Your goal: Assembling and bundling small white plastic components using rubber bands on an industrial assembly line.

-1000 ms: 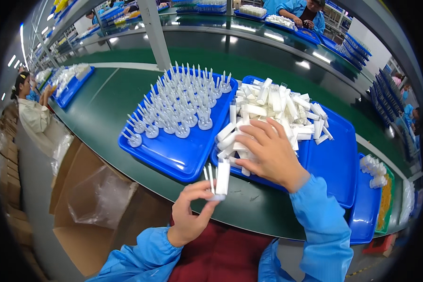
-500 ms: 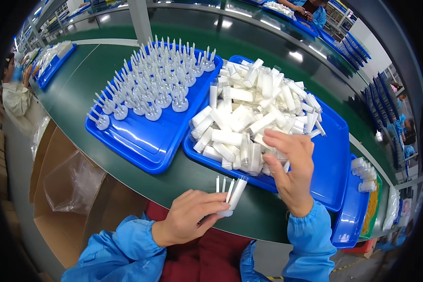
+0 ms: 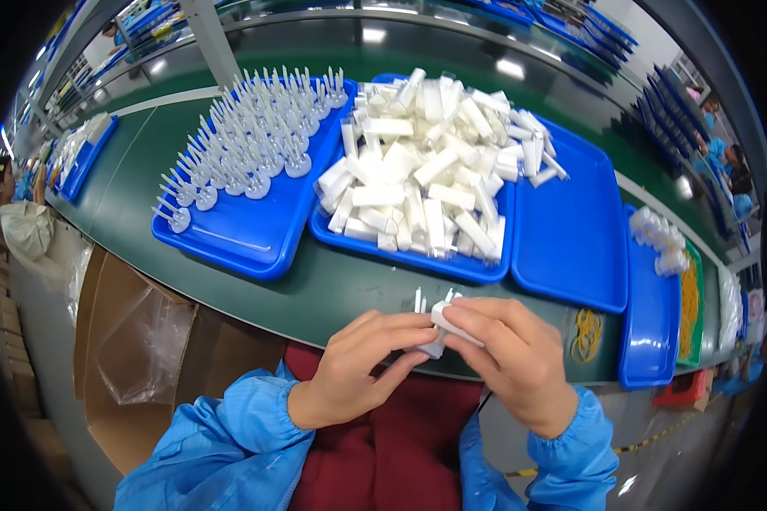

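Note:
My left hand (image 3: 362,366) is closed around a small pale base with upright white prongs (image 3: 435,347), just over the table's near edge. My right hand (image 3: 516,353) pinches a white piece, apparently one of the film-wrapped white cylinders (image 3: 445,315), against the prongs. The fingers hide most of both parts. Beyond the hands, a blue tray (image 3: 498,271) carries a heap of similar white wrapped cylinders (image 3: 452,198). To its left, another blue tray (image 3: 256,257) bears many pronged bases (image 3: 256,185) standing upright in rows.
Right of the heap lies a blue tray (image 3: 567,255). Yellow rubber bands (image 3: 586,336) rest on the green table (image 3: 349,294). Farther right, a blue tray (image 3: 648,341) holds wrapped rolls (image 3: 660,238). An open cardboard box (image 3: 132,400) stands left, below the table edge.
My right hand has come down from the heap to my left hand with a white piece in its fingers. The view has shifted, and the rubber bands now show.

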Demonstrator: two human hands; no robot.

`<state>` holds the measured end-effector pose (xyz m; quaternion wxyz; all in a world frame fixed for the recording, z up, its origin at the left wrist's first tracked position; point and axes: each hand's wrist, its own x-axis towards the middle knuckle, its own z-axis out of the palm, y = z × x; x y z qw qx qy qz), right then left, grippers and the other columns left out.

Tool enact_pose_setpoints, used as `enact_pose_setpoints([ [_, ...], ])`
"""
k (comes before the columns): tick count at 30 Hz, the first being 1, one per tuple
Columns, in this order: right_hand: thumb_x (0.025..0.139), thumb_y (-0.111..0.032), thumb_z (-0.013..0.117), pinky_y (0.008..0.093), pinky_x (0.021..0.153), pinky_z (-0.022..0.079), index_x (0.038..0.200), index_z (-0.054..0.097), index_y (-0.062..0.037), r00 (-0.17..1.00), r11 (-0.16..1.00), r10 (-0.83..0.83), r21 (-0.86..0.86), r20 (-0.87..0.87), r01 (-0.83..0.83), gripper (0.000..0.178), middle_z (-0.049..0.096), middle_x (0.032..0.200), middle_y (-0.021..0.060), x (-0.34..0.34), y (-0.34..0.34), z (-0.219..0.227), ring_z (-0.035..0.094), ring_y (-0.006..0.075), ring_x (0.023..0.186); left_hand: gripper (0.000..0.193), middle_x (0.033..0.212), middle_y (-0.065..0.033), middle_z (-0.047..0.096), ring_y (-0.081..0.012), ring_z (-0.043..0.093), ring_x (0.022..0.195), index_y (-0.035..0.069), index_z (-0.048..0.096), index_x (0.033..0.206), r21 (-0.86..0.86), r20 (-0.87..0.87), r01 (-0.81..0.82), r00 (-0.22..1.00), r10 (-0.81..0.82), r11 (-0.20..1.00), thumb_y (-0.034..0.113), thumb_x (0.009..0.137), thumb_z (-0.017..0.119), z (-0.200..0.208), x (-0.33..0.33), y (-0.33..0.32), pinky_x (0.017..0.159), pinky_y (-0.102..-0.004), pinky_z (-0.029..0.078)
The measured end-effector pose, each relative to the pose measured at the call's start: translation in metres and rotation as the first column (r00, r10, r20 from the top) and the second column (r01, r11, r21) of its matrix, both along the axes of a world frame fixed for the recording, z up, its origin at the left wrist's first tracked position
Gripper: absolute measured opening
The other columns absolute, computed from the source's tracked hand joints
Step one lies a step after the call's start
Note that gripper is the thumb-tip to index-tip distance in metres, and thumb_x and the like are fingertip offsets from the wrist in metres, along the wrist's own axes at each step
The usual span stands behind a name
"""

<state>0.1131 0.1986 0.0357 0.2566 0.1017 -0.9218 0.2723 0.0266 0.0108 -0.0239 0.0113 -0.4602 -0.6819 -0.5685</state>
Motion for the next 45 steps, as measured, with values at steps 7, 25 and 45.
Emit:
enact_pose_setpoints([
  [7, 0.085, -0.006, 0.073, 0.0335, 0.078, 0.051, 0.128, 0.059, 0.0007, 0.964, 0.989, -0.128, -0.035, 0.232, 0.140, 0.046, 0.070, 0.104, 0.0101, 0.026, -0.001, 0.005, 0.064, 0.0197, 0.089, 0.032, 0.115, -0.0085, 0.073, -0.0221, 0.066, 0.082, 0.007, 0.072, 0.106, -0.101, -0.283, 0.023, 0.958, -0.051, 0.995, -0.002, 0.076, 0.079, -0.005, 0.009, -0.029, 0.068, -0.0329, 0.048],
  [25, 0.096, -0.002, 0.065, 0.0371, 0.095, 0.053, 0.122, 0.048, -0.0017, 0.966, 0.313, -0.258, -0.943, 0.034, 0.117, 0.031, 0.070, 0.106, 0.0201, 0.022, -0.018, -0.032, 0.066, 0.0227, 0.102, 0.039, 0.118, -0.0077, 0.073, -0.0215, 0.066, 0.084, 0.010, 0.072, 0.107, -0.105, -0.151, 0.113, 0.980, -0.128, 0.988, -0.006, 0.072, 0.078, 0.007, 0.014, -0.024, 0.072, -0.0324, 0.046],
  [45, 0.106, -0.024, 0.052, 0.0363, 0.093, 0.051, 0.134, 0.048, 0.0002, 0.925, 0.177, -0.077, -0.907, 0.373, 0.381, 0.037, 0.069, 0.091, 0.0105, 0.008, -0.005, -0.034, 0.070, 0.0245, 0.099, 0.036, 0.122, -0.0064, 0.072, -0.0192, 0.063, 0.081, 0.009, 0.073, 0.109, -0.099, -0.204, 0.167, 0.961, -0.184, 0.981, -0.001, 0.075, 0.077, 0.009, 0.003, -0.002, 0.069, -0.0301, 0.046],
])
